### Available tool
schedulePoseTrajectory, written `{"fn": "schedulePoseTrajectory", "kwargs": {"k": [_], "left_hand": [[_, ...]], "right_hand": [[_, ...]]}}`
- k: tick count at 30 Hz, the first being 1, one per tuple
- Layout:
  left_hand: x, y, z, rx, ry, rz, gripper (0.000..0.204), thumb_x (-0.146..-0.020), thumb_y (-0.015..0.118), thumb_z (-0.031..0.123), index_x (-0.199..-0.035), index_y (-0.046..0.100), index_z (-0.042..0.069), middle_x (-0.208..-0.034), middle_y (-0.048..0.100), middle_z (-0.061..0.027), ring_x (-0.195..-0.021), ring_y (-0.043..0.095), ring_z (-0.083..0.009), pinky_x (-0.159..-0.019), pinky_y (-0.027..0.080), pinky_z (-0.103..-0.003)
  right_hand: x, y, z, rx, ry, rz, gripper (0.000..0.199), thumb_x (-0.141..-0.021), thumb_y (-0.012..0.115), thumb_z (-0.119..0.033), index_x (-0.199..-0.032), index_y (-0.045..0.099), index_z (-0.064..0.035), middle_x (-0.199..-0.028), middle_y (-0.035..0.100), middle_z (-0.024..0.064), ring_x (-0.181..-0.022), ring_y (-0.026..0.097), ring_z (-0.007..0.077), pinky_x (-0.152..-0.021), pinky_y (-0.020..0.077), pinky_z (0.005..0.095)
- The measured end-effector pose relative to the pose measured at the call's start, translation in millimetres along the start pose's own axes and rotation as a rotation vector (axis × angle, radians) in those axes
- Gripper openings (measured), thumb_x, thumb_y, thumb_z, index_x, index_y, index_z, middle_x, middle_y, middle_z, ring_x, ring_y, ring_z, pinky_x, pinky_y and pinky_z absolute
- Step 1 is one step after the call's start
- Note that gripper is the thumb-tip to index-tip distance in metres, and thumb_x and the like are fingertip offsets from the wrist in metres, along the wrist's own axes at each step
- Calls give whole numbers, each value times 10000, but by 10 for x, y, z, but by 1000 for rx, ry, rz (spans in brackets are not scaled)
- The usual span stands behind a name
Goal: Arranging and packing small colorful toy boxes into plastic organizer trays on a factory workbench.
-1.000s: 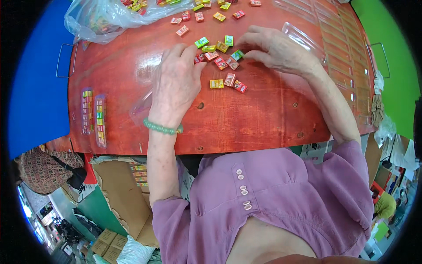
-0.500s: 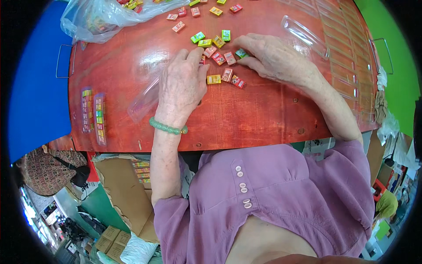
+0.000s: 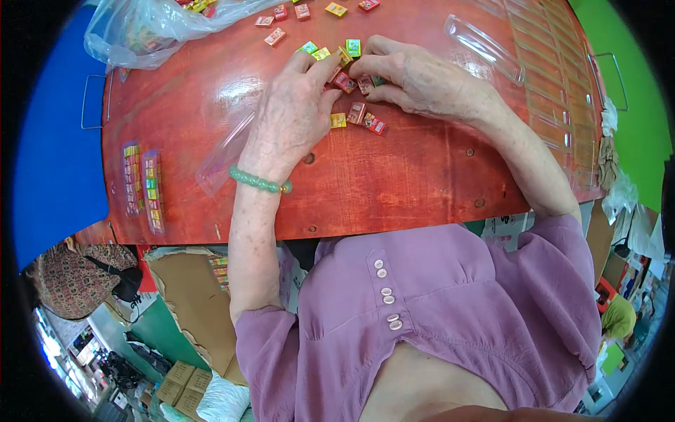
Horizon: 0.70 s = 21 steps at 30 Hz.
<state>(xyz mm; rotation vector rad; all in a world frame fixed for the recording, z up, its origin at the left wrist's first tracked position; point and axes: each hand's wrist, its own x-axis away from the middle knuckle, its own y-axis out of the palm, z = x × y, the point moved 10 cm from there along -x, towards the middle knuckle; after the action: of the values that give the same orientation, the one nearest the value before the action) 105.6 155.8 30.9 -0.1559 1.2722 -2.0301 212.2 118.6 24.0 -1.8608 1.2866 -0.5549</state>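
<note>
My left hand (image 3: 292, 105) arches over the left side of a loose cluster of small printed boxes, with thumb and index finger apart. Partly under its fingers lie a yellow box (image 3: 321, 54) and a red box (image 3: 344, 82). Opposite, my right hand (image 3: 411, 76) curls around the cluster's right side, its index finger and thumb spread beside a pink box (image 3: 365, 85) and a green box (image 3: 378, 80). Neither hand plainly grips a box, though the fingertips are partly hidden. Nearer me lie a yellow box (image 3: 338, 120), a pink box (image 3: 356, 113) and a red box (image 3: 375, 124).
A clear plastic bag (image 3: 133, 35) of boxes sits far left. Two filled clear trays (image 3: 153, 190) lie at left; an unfilled clear tray (image 3: 223, 155) is beside my left forearm. More clear trays (image 3: 485, 49) cover the right side of the red table (image 3: 394, 190). Several boxes lie farther away.
My right hand has moved left over the cluster, closer to my left hand. My left fingers have reached a little farther over the boxes. The whole view has shifted slightly.
</note>
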Motion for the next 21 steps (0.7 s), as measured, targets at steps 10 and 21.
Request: {"fn": "schedulePoseTrajectory", "kwargs": {"k": [10, 21], "left_hand": [[43, 6, -24, 37, -26, -63, 332, -850, 716, 35, -1178, 664, 30, -1055, 649, -211, -947, 663, -430, -811, 557, -497], [97, -56, -55, 108, -71, -56, 262, -840, 709, 26, -1098, 680, -7, -997, 655, -193, -925, 666, -392, -799, 545, -473]], "right_hand": [[-47, 62, -3, 133, 9, -20, 292, -976, 649, -160, -1247, 625, -55, -1108, 567, 154, -993, 634, 375, -846, 520, 463], [-103, 101, -101, 133, -25, 19, 318, -974, 657, -206, -1262, 614, -77, -1115, 568, 154, -982, 634, 373, -840, 527, 459]]}}
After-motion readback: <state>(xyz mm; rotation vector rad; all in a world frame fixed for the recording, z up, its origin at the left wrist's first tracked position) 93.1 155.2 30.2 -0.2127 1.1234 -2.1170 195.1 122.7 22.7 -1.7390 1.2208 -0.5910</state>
